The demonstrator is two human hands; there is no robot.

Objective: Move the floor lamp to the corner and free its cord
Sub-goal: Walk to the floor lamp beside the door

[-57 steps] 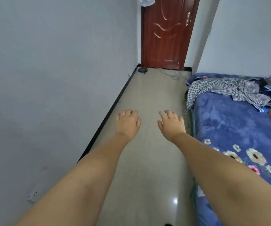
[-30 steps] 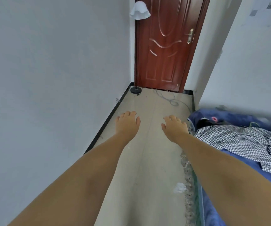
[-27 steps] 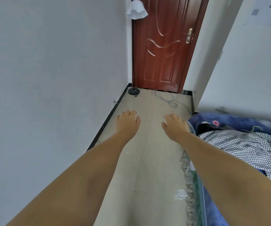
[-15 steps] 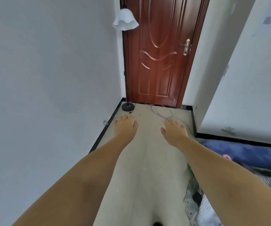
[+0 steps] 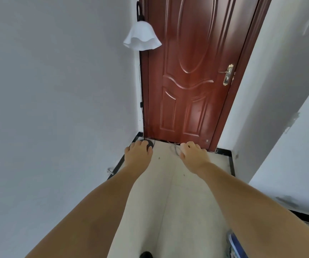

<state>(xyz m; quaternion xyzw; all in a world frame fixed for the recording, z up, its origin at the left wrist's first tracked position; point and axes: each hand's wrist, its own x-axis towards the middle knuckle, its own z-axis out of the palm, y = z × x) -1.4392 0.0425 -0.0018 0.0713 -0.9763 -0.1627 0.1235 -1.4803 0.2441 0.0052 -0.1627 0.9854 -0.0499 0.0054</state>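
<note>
The floor lamp stands at the far left of the passage, beside the door's left edge. Its white bell shade [image 5: 142, 37] hangs from a thin black pole [image 5: 141, 94], and its round black base [image 5: 150, 143] rests on the floor, partly hidden behind my left hand [image 5: 137, 155]. A thin grey cord [image 5: 176, 149] lies in loops on the floor before the door, partly hidden by my right hand [image 5: 193, 157]. Both hands are stretched forward, palms down, fingers slightly apart, holding nothing. They hang in the air short of the lamp.
A dark red wooden door [image 5: 192, 71] with a brass handle [image 5: 227, 74] closes the end of the passage. Grey walls run along the left [image 5: 57, 90] and right [image 5: 289, 108]. A blue bed corner [image 5: 233, 243] shows at lower right.
I have walked down the passage toward the door; the lamp and door now look much larger and closer, and the bed has slid out of view. My hands stay outstretched and empty.
</note>
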